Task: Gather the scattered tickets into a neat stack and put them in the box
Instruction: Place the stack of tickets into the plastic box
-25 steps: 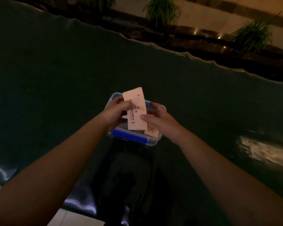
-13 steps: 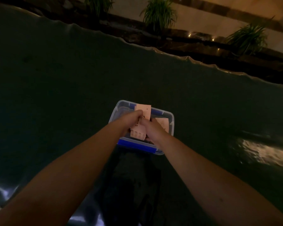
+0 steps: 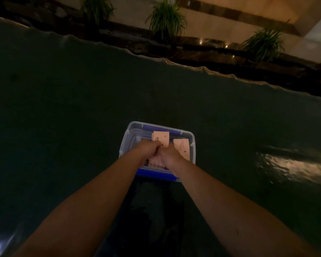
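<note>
A clear plastic box point(image 3: 125, 138) with blue clips stands on the dark table, just ahead of me. Both hands reach down into it. My left hand point(image 3: 147, 150) and my right hand point(image 3: 170, 156) meet fingertip to fingertip, pinching a stack of pale pink tickets point(image 3: 160, 139) whose top edge sticks out beyond the fingers and whose lower end shows under my hands. Another pink ticket point(image 3: 182, 148) lies flat inside the box, to the right of the held stack. The light is dim, so the print on the tickets is unreadable.
The dark table point(image 3: 63, 108) stretches wide on all sides, with a wavy far edge point(image 3: 202, 68). Potted plants point(image 3: 165, 19) stand along a ledge behind it. A light reflection point(image 3: 289, 164) glints on the table at right.
The ticket stack was held upright above the box a second ago. Both hands have lowered it down into the box, and my view has tilted so the box sits lower.
</note>
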Available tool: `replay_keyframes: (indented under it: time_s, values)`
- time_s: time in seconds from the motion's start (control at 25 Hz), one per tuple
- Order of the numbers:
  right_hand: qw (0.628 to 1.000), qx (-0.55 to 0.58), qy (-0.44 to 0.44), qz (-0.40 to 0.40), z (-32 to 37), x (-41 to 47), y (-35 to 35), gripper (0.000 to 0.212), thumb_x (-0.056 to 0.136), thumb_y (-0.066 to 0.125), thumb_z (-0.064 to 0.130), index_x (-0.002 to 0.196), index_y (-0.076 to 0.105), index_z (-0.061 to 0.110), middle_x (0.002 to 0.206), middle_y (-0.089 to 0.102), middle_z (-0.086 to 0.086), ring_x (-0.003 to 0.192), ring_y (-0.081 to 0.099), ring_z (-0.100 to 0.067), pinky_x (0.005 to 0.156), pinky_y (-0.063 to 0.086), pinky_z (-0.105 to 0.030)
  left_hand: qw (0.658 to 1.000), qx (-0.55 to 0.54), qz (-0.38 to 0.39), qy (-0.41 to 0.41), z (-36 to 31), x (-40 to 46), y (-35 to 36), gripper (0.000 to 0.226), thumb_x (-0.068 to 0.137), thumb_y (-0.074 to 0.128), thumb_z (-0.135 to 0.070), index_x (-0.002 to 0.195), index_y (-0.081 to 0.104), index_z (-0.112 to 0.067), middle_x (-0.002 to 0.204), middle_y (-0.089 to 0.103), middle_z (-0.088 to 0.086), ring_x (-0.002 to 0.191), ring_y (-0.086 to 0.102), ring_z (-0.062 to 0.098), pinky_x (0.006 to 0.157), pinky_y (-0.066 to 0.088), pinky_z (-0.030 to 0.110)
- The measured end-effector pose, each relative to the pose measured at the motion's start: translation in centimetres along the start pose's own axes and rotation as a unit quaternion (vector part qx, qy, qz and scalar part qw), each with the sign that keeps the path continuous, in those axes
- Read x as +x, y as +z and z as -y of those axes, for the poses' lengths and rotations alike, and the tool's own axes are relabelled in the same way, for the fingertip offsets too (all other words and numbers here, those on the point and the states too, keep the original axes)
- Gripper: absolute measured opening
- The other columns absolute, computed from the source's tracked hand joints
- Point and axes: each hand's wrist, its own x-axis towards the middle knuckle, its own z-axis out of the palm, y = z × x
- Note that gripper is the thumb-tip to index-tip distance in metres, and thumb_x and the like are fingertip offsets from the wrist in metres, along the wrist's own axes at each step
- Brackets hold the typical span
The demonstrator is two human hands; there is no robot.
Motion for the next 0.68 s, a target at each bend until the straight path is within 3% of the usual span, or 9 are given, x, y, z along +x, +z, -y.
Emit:
replay_keyframes:
  time_s: [0.08,0.28,0.44,0.56,0.6,0.68]
  values:
    - [0.996,-0.083,0.007,0.011,0.3,0.2,-0.1,0.043,0.104,0.059,0.026,0.143,0.051,0.011,0.139,0.061,-0.015,0.130,0.059,-0.032,0.116,0.044,-0.049,1.000,0.010,0.008,0.003,0.1,0.4,0.1,0.019,0.101,0.056,-0.033,0.110,0.068,-0.020,0.107,0.076,0.012,0.102,0.073,0.026,0.102,0.054,0.052]
    - [0.986,-0.163,0.003,0.009,0.0,0.9,0.3,0.042,0.105,0.057,0.025,0.144,0.052,0.010,0.144,0.060,-0.017,0.134,0.057,-0.033,0.117,0.044,-0.047,1.000,0.024,0.002,-0.001,0.3,0.7,0.0,0.018,0.103,0.055,-0.028,0.113,0.067,-0.019,0.111,0.074,0.012,0.106,0.071,0.026,0.104,0.053,0.052]
    - [0.995,-0.083,-0.027,-0.047,-0.8,1.1,0.1,0.041,0.102,0.060,0.014,0.139,0.059,-0.004,0.142,0.062,-0.025,0.132,0.061,-0.040,0.106,0.050,-0.043,0.999,0.042,-0.023,-0.002,0.0,0.3,0.1,0.020,0.103,0.055,-0.028,0.114,0.067,-0.016,0.110,0.073,0.013,0.107,0.070,0.027,0.105,0.052,0.051]
    - [0.994,-0.084,-0.042,-0.050,-1.0,0.5,-0.2,0.041,0.102,0.062,0.016,0.138,0.060,-0.002,0.140,0.064,-0.023,0.128,0.062,-0.038,0.102,0.051,-0.041,0.997,0.057,-0.048,-0.001,-0.5,-0.1,0.8,0.019,0.103,0.056,-0.029,0.110,0.066,-0.014,0.107,0.072,0.013,0.103,0.069,0.026,0.103,0.053,0.048]
    - [0.995,-0.079,-0.046,-0.049,-1.0,0.0,-0.5,0.040,0.101,0.063,0.018,0.137,0.060,0.002,0.136,0.066,-0.020,0.124,0.064,-0.036,0.100,0.051,-0.040,0.996,0.066,-0.056,-0.001,-0.8,-0.7,0.8,0.019,0.103,0.057,-0.030,0.108,0.065,-0.013,0.103,0.071,0.012,0.097,0.069,0.024,0.098,0.054,0.045]
    - [0.994,-0.077,-0.056,-0.059,-0.9,-1.2,-1.5,0.029,0.103,0.062,0.024,0.129,0.060,0.013,0.123,0.067,-0.009,0.107,0.065,-0.023,0.092,0.051,-0.036,0.992,0.084,-0.091,0.003,-1.6,-2.3,0.5,0.020,0.102,0.059,-0.034,0.103,0.060,-0.015,0.092,0.065,0.007,0.080,0.063,0.019,0.073,0.050,0.037]
